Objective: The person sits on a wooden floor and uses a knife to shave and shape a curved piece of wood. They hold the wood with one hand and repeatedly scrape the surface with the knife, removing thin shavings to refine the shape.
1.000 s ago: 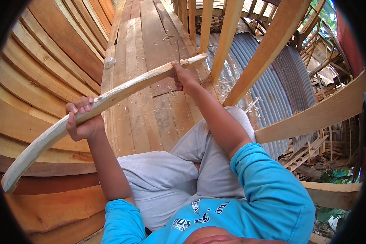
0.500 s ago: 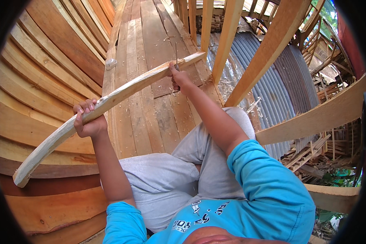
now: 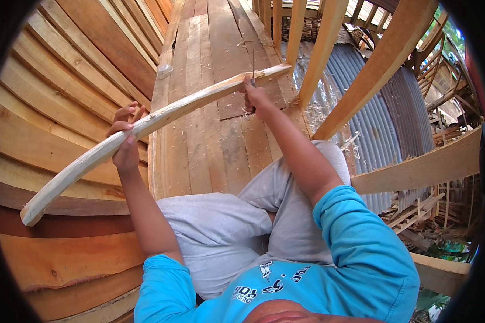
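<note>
Here, left hand [image 3: 125, 141] fingers curl round the curved wooden strip [image 3: 161, 116]; right hand [image 3: 257, 98] fingers close on a thin metal tool [image 3: 253, 63] at its far end, above the plank deck [image 3: 221, 140].

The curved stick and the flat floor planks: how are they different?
The stick is bent like a bow; the floor planks run straight. The stick is rounded and pale, with rough shaved patches; the planks are flat and browner. The stick is held up in the air by the left hand, with the right hand at its far end; the planks lie fixed underfoot. Both are bare wood.
</note>
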### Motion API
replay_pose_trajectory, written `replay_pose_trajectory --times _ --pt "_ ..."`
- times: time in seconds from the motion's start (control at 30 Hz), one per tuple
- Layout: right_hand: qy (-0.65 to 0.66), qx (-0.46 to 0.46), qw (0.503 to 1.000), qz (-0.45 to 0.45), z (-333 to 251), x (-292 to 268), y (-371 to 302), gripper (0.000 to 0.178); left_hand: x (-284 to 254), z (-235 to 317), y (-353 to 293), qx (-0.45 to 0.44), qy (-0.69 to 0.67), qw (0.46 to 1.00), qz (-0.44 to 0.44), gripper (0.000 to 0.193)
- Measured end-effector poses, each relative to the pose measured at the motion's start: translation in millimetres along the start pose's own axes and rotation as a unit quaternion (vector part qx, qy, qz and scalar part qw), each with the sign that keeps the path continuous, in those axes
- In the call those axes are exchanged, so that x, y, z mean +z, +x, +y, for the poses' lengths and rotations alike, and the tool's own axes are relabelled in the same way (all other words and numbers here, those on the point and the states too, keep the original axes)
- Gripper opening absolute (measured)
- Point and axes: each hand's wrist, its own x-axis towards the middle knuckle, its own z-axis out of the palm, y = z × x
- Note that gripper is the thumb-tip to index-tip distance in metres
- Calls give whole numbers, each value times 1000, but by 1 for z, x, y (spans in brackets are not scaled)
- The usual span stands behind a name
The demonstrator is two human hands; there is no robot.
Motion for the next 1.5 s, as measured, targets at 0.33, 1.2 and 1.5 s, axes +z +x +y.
replay_pose_trajectory --times 0.33,1.2,1.5 --pt "-9 -19 1000 -20 -17 3 -10 45 27 -1 7 -8 -188 972 138 14" --pt "-341 -269 901 23 2 26 -31 37 28 -17 3 7 -219 954 202 17" --pt "-438 -260 859 51 -7 26 -34 47 32 -17 2 9 -226 947 228 16"
